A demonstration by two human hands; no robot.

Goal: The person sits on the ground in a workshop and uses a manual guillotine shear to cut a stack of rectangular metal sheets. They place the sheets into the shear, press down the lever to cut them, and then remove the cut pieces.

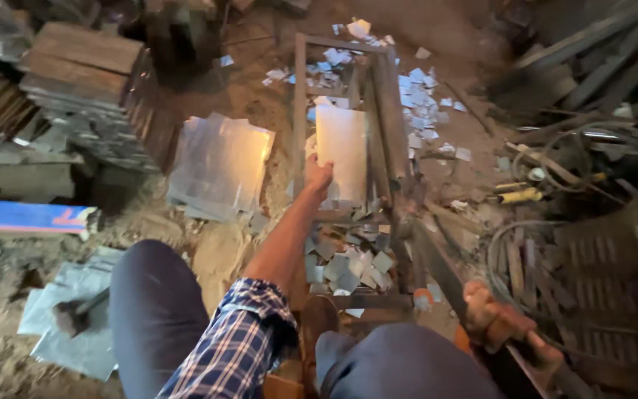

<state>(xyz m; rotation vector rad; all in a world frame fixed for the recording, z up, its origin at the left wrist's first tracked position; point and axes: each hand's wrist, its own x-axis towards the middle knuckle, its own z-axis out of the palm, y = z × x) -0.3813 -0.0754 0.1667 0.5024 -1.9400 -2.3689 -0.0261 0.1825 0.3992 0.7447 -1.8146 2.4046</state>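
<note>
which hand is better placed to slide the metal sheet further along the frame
Left. The left hand already grips the metal sheet on the frame; the right hand is clamped on the lever handle.

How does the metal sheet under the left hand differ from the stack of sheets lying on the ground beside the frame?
The metal sheet is a single narrow piece resting on the metal frame, pinned at its near edge by the left hand; the stack of sheets holds several wider pieces lying on the dirt, untouched. The single sheet glares brighter; the stack looks duller. Both are thin, shiny and rectangular.
</note>
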